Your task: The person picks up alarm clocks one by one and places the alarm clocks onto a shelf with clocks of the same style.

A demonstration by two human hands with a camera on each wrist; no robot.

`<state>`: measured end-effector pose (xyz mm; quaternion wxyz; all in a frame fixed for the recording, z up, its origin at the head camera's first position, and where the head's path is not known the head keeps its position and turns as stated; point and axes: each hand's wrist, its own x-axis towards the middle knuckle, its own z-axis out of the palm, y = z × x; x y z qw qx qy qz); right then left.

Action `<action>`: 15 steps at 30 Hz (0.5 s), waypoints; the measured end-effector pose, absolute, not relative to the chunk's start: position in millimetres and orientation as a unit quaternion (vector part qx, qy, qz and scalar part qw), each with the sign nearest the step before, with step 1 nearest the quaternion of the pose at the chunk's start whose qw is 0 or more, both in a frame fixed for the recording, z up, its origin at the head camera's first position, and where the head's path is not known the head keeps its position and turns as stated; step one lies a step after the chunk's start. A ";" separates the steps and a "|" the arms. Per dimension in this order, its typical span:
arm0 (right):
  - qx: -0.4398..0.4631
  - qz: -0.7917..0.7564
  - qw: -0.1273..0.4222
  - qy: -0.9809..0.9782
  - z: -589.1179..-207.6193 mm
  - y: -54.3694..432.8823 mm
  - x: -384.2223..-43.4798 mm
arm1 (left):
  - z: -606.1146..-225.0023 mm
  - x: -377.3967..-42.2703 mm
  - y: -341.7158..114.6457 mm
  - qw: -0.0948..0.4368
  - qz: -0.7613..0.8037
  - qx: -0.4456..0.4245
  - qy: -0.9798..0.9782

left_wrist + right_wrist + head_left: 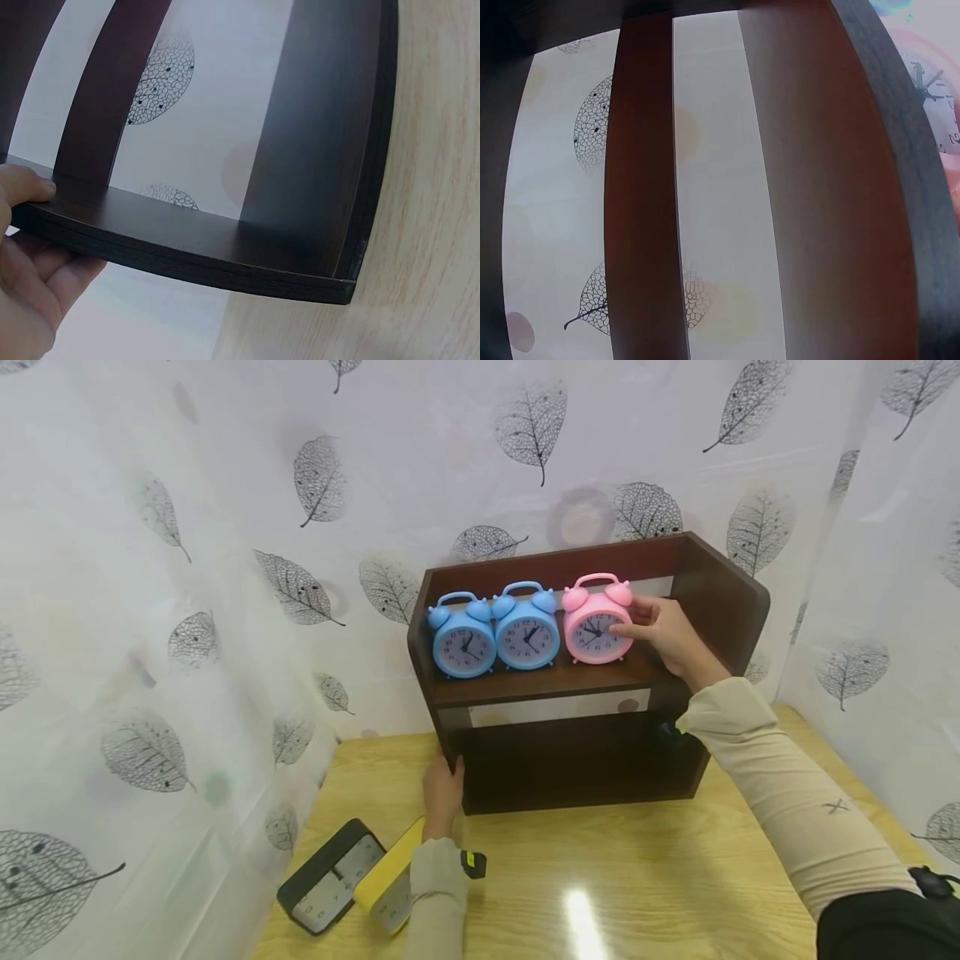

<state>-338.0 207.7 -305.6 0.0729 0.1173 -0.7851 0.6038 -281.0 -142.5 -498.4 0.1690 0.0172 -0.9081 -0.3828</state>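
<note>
On the upper board of a dark brown wooden shelf (570, 768) stands a pink twin-bell alarm clock (598, 639). My right hand (663, 631) holds it from its right side, thumb across the front of the dial and fingers behind. Two blue alarm clocks (463, 647) stand side by side to its left. Low on the shelf's left side panel (187, 244), my left hand (34, 274) grips the edge, thumb on one face and fingers on the other. The right wrist view shows mostly the shelf's inside, with part of the pink clock at the right edge.
A black digital clock (322, 860) and a yellow digital clock (393, 881) lie on the wooden table (600, 868), left of the shelf and close to my left forearm. Behind the shelf hangs a leaf-patterned white sheet (420, 460).
</note>
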 end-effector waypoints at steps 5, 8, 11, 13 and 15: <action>0.116 0.607 0.069 -0.783 -307.8 207.1 -340.8 | -497.0 -279.3 -141.7 0.165 -0.382 0.019 -0.909; 0.121 0.613 0.067 -0.778 -308.4 206.5 -341.2 | -497.4 -279.2 -141.5 0.162 -0.378 0.019 -0.911; 0.127 0.615 0.062 -0.776 -307.8 206.2 -340.9 | -498.0 -279.7 -141.7 0.160 -0.377 0.020 -0.912; 0.126 0.615 0.059 -0.776 -307.1 205.9 -340.9 | -497.9 -280.0 -141.9 0.160 -0.378 0.020 -0.912; 0.123 0.616 0.056 -0.776 -306.7 205.7 -341.8 | -497.3 -280.1 -142.0 0.160 -0.379 0.021 -0.911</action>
